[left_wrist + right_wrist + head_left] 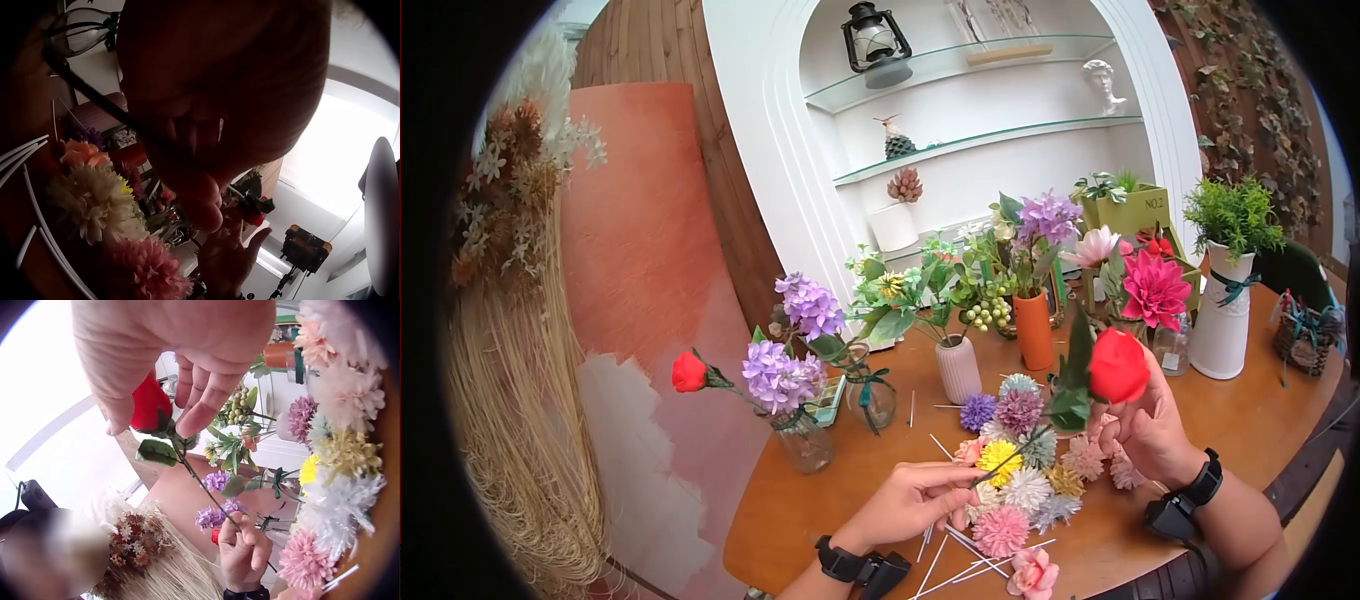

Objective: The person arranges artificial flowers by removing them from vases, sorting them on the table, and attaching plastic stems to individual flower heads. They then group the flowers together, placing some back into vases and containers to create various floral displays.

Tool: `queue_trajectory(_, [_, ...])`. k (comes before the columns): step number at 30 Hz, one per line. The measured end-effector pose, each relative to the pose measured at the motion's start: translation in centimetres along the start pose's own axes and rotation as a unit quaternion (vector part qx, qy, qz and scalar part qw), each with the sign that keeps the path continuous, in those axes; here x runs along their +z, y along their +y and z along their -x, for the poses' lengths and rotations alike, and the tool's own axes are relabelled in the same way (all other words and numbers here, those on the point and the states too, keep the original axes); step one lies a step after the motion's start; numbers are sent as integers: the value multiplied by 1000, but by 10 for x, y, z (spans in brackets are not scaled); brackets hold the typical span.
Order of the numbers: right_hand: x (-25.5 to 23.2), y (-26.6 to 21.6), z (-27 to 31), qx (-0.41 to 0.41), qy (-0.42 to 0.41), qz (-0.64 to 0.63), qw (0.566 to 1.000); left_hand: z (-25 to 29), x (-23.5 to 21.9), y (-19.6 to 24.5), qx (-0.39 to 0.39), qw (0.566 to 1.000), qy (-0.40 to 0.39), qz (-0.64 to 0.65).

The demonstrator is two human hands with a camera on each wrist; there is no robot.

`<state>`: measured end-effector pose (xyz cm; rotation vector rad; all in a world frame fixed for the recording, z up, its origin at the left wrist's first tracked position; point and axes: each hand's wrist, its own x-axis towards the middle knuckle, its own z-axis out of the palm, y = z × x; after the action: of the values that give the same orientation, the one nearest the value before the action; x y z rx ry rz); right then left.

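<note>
A red artificial rose (1119, 367) with dark green leaves slants upward to the right over the table. Thumb and fingers of my left hand (922, 498) pinch its thin green stem (211, 495) near the lower end. My right hand (1158, 432) is up at the bloom, thumb on one side and loosely bent fingers on the other. In the right wrist view the red bloom (150, 407) shows between them, a fingertip right at its base. Beneath the stem lie loose flower heads, among them a yellow one (999, 463) and a pink one (1002, 531).
White sticks (980, 566) lie near the front edge of the wooden table (850, 470). Glass jars of purple flowers (784, 376) stand left. Behind are a pink ribbed vase (958, 369), an orange vase (1033, 331) and a tall white vase (1222, 320). A wicker basket (1305, 328) sits far right.
</note>
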<state>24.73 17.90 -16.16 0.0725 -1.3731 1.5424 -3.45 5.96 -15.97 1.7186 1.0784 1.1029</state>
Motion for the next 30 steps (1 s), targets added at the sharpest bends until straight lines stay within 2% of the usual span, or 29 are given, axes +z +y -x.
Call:
queue_trajectory(2, [0, -5, -1, -2, 31, 16, 999, -1, 0, -2, -44, 998, -29, -20])
queue_trajectory(5, [-4, -6, 1, 27, 63, 21, 997, -1, 1, 2, -62, 997, -24, -26])
queue_trajectory(12, [-13, -4, -1, 32, 41, 36, 998, -2, -2, -8, -53, 998, -22, -27])
queue_trajectory(14, [-6, -5, -3, -16, 76, 17, 997, -4, -3, -15, -42, 999, 11, 16])
queue_trajectory(15, [-4, -8, -4, -14, 72, 26, 997, -6, -3, -17, -35, 999, 13, 22])
queue_trajectory(17, [0, -16, -7, -64, 89, 27, 994, -11, -4, -22, 33, 996, 82, 18])
queue_trajectory(18, [-1, -19, -8, -63, 82, 39, 994, -13, -6, -23, 43, 995, 85, 27])
queue_trajectory(21, [-4, -23, -14, -134, 163, 59, 976, -14, -15, -26, 33, 981, 189, -6])
queue_trajectory(22, [-9, -24, -15, -136, 156, 67, 976, -15, -15, -28, 42, 981, 191, 0])
queue_trajectory(24, [-18, -29, -18, -157, 170, 55, 971, -16, -17, -34, 52, 956, 286, 44])
queue_trajectory(26, [-15, -33, -22, -161, 172, 75, 969, -15, -19, -35, 57, 951, 298, 51])
queue_trajectory(28, [-7, -36, -26, -163, 176, 93, 966, -15, -21, -35, 16, 959, 271, 86])
queue_trajectory(30, [6, -36, -34, -203, 155, 147, 956, -14, -22, -42, 15, 966, 247, 71])
